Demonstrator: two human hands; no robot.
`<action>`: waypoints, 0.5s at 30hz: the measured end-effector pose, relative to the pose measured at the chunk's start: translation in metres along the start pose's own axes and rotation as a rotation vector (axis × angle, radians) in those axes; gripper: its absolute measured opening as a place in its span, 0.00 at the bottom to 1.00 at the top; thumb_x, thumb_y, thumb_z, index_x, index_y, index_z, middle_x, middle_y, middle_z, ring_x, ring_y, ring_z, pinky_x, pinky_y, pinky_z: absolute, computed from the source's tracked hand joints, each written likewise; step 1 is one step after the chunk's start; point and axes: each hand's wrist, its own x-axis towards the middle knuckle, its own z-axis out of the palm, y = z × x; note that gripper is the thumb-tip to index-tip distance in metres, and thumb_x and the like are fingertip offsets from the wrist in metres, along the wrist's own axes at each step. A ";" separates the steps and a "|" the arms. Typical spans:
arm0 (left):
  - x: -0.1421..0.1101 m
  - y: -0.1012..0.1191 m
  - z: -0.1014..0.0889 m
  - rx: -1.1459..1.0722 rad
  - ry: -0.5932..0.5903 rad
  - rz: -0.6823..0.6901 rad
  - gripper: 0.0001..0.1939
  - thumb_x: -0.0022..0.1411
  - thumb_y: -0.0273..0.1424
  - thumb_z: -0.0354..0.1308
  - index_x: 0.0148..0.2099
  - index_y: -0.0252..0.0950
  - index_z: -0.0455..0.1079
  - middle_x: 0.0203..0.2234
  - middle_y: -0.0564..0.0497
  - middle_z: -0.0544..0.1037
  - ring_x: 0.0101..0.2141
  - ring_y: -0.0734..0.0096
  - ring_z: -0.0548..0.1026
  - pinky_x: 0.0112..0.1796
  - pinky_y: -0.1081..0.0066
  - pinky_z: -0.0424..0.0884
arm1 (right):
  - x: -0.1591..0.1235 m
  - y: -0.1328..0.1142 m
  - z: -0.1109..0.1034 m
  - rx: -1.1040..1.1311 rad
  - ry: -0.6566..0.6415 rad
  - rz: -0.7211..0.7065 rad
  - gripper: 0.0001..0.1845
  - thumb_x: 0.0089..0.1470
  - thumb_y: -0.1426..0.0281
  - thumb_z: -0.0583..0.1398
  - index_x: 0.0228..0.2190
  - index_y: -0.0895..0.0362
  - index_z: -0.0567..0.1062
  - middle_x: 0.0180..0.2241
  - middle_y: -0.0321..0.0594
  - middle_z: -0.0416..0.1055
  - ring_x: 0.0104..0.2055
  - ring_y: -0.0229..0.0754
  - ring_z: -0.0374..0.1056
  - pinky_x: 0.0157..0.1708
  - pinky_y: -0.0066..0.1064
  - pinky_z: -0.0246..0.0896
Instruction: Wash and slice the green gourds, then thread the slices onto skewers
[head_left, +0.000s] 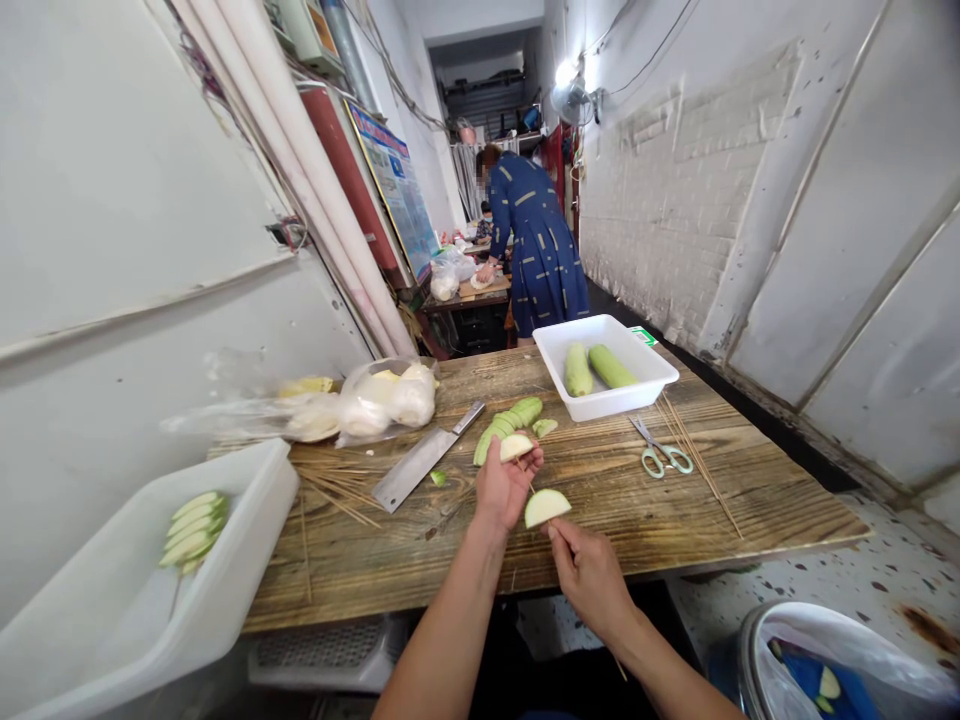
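Note:
My left hand [504, 490] holds a pale half-moon zucchini slice [514, 447] between thumb and fingers, palm turned up. My right hand [589, 570] is closed round a thin wooden skewer [621, 668], whose lower end shows below the wrist. A second half-moon zucchini slice [547, 507] is threaded on that skewer, just above my right fingertips. The skewer's upper part runs toward my left fingers; whether it enters the slice there I cannot tell. Just beyond my left hand lies a row of cut zucchini slices [517, 412] on the wooden table [600, 490].
A cleaver [427, 458] and loose skewers [337, 480] lie left, near plastic bags [386, 400]. At right are scissors [660, 450] and a white tray [611, 405] with two peeled zucchini. A white bin [255, 540] holds skewered slices. A person [536, 230] bends over another table behind.

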 end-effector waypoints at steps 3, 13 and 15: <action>0.000 0.001 0.001 -0.004 0.004 0.001 0.19 0.65 0.39 0.44 0.39 0.28 0.69 0.27 0.42 0.76 0.28 0.69 0.75 0.34 0.68 0.72 | 0.000 -0.001 0.000 0.001 0.007 -0.007 0.17 0.60 0.69 0.46 0.22 0.57 0.67 0.17 0.33 0.63 0.18 0.34 0.59 0.22 0.25 0.46; 0.000 0.002 0.004 0.015 0.000 0.020 0.21 0.64 0.42 0.46 0.39 0.28 0.70 0.27 0.42 0.76 0.28 0.69 0.75 0.34 0.68 0.72 | 0.000 0.000 0.000 0.006 0.017 -0.004 0.17 0.59 0.70 0.46 0.23 0.57 0.68 0.18 0.35 0.65 0.20 0.35 0.61 0.24 0.25 0.48; 0.000 0.002 0.003 0.021 -0.002 0.018 0.21 0.63 0.42 0.46 0.39 0.28 0.70 0.27 0.42 0.76 0.28 0.69 0.75 0.34 0.69 0.72 | 0.001 0.000 0.000 0.006 0.013 -0.005 0.17 0.59 0.70 0.46 0.23 0.57 0.67 0.18 0.34 0.65 0.20 0.35 0.61 0.24 0.25 0.48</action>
